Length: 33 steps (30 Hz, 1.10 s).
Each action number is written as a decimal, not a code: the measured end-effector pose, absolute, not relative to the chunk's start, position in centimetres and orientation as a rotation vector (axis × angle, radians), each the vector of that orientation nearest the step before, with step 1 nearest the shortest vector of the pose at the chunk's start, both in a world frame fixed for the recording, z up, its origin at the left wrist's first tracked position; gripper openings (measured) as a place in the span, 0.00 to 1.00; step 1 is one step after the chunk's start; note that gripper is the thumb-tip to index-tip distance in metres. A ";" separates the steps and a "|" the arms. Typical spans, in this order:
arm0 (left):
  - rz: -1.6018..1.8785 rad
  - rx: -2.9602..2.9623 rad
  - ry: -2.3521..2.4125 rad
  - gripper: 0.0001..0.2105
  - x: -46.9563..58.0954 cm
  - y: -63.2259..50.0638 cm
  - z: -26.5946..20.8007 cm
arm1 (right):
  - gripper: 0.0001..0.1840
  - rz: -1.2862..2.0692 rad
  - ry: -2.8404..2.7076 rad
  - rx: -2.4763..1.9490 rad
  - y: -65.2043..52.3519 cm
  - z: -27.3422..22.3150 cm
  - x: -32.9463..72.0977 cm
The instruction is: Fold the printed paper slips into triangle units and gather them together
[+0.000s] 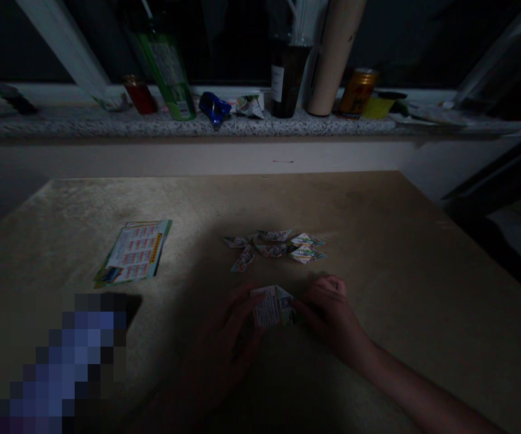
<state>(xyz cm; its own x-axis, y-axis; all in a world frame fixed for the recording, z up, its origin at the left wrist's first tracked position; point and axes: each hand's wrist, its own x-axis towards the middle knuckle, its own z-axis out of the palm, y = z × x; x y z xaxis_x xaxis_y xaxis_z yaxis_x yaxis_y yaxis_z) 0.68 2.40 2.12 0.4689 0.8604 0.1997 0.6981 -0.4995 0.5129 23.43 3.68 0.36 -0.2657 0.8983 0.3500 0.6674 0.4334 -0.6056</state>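
A small printed sheet of paper [268,307], with its upper right corner folded over at a slant, is between my two hands near the front of the table. My left hand [231,328] grips its left edge, thumb below and fingers above; this hand lies in deep shadow. At the right edge, my right hand [326,304] pinches the folded corner between thumb and forefinger, its other fingers curled. Just beyond the sheet lie several small folded paper pieces [273,248], pointed at their ends and printed in similar colours.
A stack of printed calendar cards [136,253] lies at left on the table [378,241]. A pixelated blue shape covers the lower left. Along the granite windowsill [242,125] stand a green bottle [167,72], a dark bottle [287,81], a cardboard tube [336,54] and an orange can [358,93].
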 end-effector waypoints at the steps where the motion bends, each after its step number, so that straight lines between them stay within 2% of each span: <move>1: 0.591 2.372 1.305 0.21 0.8 2.4 2.1 | 0.13 0.455 -2.031 -1.340 3.8 0.2 23.4; 6: 0.386 2.427 1.257 0.26 1.3 2.5 2.1 | 0.11 0.424 -2.079 -1.471 4.1 -0.2 23.4; 12: 0.203 2.576 1.277 0.26 1.3 2.1 1.3 | 0.09 0.367 -2.109 -1.553 4.4 -0.5 23.3; 22: 0.073 2.782 1.218 0.31 2.0 1.1 0.9 | 0.08 0.300 -2.172 -1.601 4.5 -0.3 23.1; 33: 0.043 2.680 1.085 0.32 2.2 1.5 1.7 | 0.09 0.263 -2.167 -1.557 4.5 -0.5 23.3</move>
<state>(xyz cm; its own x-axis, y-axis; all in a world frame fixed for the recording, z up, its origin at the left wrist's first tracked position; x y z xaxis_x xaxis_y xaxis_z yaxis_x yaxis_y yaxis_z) 2.23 1.52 1.71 0.7223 0.6884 -0.0659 0.6811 -0.6917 0.2400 23.34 4.49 -0.54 -0.2567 0.9333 0.2511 0.8460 0.3426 -0.4085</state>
